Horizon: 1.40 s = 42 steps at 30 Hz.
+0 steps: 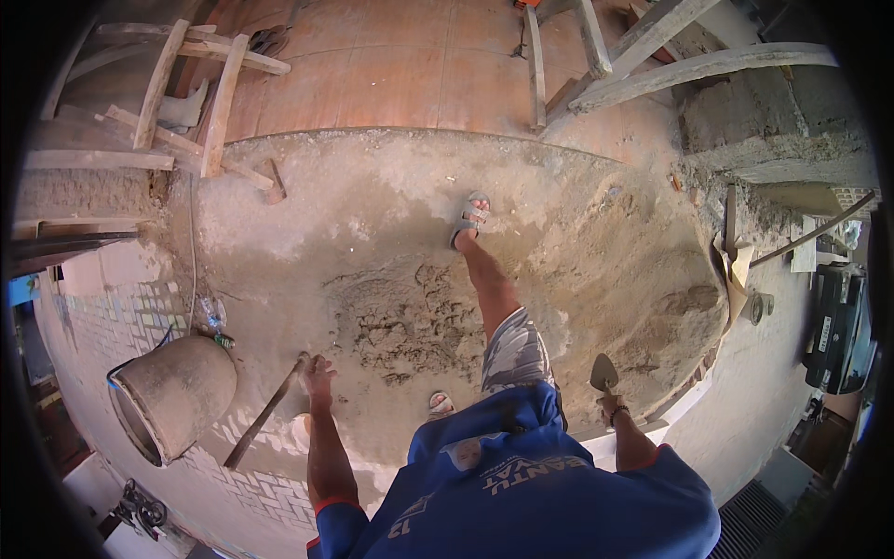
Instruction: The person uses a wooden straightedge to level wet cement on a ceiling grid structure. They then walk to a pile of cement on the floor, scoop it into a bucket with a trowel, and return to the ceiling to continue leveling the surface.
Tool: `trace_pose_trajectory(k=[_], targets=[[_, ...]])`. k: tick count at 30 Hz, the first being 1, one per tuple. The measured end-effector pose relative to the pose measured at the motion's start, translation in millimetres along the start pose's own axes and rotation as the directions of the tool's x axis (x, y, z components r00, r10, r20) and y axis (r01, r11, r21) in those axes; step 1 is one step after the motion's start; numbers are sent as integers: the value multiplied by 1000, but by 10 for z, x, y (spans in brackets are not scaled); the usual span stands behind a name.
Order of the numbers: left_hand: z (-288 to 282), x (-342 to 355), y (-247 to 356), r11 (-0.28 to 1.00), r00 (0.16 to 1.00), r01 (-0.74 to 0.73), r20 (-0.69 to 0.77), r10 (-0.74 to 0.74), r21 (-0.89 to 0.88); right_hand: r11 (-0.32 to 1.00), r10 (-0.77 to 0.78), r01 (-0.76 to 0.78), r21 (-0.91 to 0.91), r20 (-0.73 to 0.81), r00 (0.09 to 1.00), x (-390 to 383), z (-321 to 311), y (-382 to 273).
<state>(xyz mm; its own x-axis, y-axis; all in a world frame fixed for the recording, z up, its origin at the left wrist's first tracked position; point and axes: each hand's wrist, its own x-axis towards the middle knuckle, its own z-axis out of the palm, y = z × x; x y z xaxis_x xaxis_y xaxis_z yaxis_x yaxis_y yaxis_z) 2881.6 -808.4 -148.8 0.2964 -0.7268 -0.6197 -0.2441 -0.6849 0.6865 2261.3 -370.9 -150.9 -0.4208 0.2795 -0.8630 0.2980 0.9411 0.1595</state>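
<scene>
In my right hand [612, 407] is a pointed trowel [604, 374], its blade facing away from me over the ground by the sand. My left hand [318, 376] is low on the left, fingers apart, beside the upper end of a long handle [265, 416]. Whether the fingers touch that handle cannot be made out, and its far end is hard to follow. Between my hands lies a rough patch of wet mortar [414, 321], dark and lumpy. My sandalled foot [472, 216] stands beyond it, and another sandal [440, 402] shows near my shirt.
A large round grey drum [182, 391] lies tilted at the left, near a plastic bottle [214, 320]. Damp sand [643, 279] spreads to the right. Wooden frames [222, 102] and beams [703, 73] stand at the far sides, around reddish tiles [400, 74]. A dark vehicle [836, 326] is at far right.
</scene>
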Motion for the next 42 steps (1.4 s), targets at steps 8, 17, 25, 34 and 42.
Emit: trace_pose_trajectory(k=[8, 17, 25, 34, 42], targets=[[1514, 704, 1992, 883, 930, 63, 293, -221, 464, 869, -487, 450, 209, 190, 853, -1826, -353, -4986], [1983, 1371, 3051, 803, 828, 486, 113, -550, 346, 507, -820, 843, -179, 201, 536, -3297, -529, -8253], [3042, 3123, 5953, 769, 784, 559, 105, -612, 309, 601, -772, 784, -154, 140, 619, -3678, -536, -10569], [4661, 4702, 9496, 970, 916, -131, 400, 40, 204, 677, -731, 736, -13, 106, 674, -4326, -1378, -12508], [6328, 5377, 10657, 930, 951, 171, 192, -242, 325, 632, -738, 696, 341, -9, 675, -3888, -2766, -14598]])
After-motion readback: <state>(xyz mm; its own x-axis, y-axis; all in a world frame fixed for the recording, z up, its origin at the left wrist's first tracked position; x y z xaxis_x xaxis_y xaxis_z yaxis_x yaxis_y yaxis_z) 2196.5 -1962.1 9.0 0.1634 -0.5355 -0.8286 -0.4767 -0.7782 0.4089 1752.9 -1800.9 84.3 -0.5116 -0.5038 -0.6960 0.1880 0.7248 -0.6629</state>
